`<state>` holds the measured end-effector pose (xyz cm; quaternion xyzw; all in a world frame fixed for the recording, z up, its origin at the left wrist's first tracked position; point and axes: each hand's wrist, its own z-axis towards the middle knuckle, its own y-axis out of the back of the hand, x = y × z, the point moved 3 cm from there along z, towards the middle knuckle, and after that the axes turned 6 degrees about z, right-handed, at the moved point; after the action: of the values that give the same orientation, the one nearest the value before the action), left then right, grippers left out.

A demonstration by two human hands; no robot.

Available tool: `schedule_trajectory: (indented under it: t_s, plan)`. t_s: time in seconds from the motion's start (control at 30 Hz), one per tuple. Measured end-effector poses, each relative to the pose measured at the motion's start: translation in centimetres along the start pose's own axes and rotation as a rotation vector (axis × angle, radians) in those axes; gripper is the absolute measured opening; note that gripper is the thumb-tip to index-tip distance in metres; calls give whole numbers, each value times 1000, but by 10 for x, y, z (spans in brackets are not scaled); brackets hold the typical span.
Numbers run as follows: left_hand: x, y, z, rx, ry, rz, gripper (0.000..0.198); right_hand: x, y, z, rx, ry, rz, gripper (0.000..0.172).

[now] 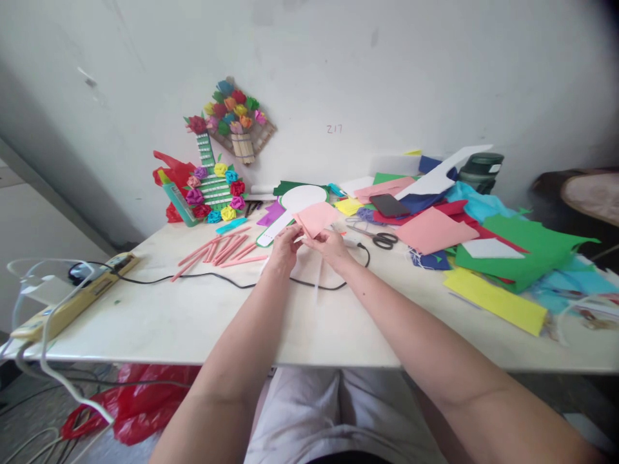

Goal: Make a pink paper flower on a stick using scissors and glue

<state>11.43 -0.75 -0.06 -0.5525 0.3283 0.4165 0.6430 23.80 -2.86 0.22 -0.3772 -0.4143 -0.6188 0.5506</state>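
Note:
Both hands hold a small pink paper sheet (318,219) over the middle of the table, its lower edge curled into a narrow roll. My left hand (286,246) pinches the roll's left part, and my right hand (331,249) grips its right part. Behind the sheet lies a white cutout with a round head and a strip handle, edged in green (304,196). Several pink paper rolls (227,250) lie to the left of my left hand. Black-handled scissors (384,240) rest to the right of my right hand.
A yellow power strip (77,296) sits at the left, its black cable (193,275) crossing the table. A glue bottle (178,203) and paper-flower crafts (217,183) stand at the back left. Coloured sheets, including green (522,248), and a phone (389,205) cover the right side.

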Motion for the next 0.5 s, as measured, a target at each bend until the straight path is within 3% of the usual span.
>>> schedule_trajectory:
  t_s: [0.2, 0.5]
  plan:
    - [-1, -9, -9, -2, 14, -22, 15, -1, 3, 0, -94, 7, 20, 24]
    - [2, -16, -11, 13, 12, -31, 19, 1, 7, 2, -182, 21, -135, 24]
